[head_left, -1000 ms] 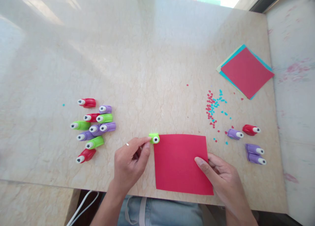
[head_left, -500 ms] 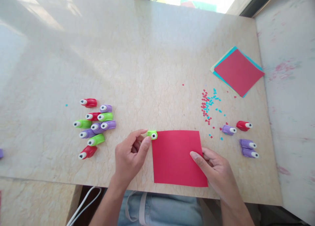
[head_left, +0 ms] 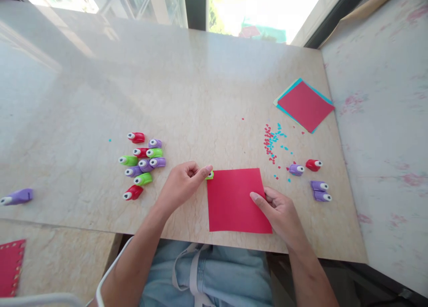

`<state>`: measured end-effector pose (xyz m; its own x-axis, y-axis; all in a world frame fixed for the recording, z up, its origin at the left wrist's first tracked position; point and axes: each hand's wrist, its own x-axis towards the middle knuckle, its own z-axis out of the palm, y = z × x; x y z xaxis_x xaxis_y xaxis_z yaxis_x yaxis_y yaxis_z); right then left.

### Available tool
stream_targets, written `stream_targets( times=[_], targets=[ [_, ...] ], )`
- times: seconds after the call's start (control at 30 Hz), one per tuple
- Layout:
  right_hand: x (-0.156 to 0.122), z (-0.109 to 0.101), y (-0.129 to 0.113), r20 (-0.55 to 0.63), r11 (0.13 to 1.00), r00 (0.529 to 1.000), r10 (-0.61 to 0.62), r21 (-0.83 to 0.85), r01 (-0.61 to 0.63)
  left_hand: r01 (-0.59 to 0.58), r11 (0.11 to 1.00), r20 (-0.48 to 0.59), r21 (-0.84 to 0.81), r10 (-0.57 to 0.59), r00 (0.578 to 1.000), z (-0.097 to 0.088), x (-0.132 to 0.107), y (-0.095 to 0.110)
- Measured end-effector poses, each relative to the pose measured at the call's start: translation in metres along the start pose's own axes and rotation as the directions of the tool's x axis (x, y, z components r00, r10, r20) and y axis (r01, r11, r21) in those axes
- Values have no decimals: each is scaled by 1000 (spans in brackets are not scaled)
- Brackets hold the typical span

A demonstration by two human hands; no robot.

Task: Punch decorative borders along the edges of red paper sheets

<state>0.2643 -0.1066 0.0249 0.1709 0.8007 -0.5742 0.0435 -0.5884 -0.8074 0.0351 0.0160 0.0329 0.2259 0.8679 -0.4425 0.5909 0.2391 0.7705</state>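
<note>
A square sheet of red paper (head_left: 234, 204) lies near the table's front edge. At its top left corner sits a small green craft punch (head_left: 210, 175), mostly covered by my left hand (head_left: 187, 180). The left thumb presses on top of the punch, with the fingers curled around it. My right hand (head_left: 279, 209) grips the paper's right edge, thumb on top and fingers underneath. Whether the punch has cut through the paper is hidden under the thumb.
Several red, green and purple punches (head_left: 143, 165) cluster at left; a purple punch (head_left: 18, 197) lies farther left. Several more punches (head_left: 296, 169) stand at right, near scattered paper cutouts (head_left: 272, 140) and stacked paper sheets (head_left: 306, 104). A red sheet with a punched border (head_left: 11, 267) lies lower left.
My left thumb has moved from beside the green punch onto its top. The view has tilted up and shifted, showing more window and the purple punch at far left.
</note>
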Motion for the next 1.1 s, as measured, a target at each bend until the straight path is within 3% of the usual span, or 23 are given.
stream_targets(
  times=[0.43,1.1],
  targets=[
    [2,4,3,-56,992,991,-119,-56,116,125,992,81,-18,-123,989,1,1,6],
    [6,3,6,-60,967,975,-216,-154,204,90,996,78,-6,-89,993,3,2,3]
  ],
)
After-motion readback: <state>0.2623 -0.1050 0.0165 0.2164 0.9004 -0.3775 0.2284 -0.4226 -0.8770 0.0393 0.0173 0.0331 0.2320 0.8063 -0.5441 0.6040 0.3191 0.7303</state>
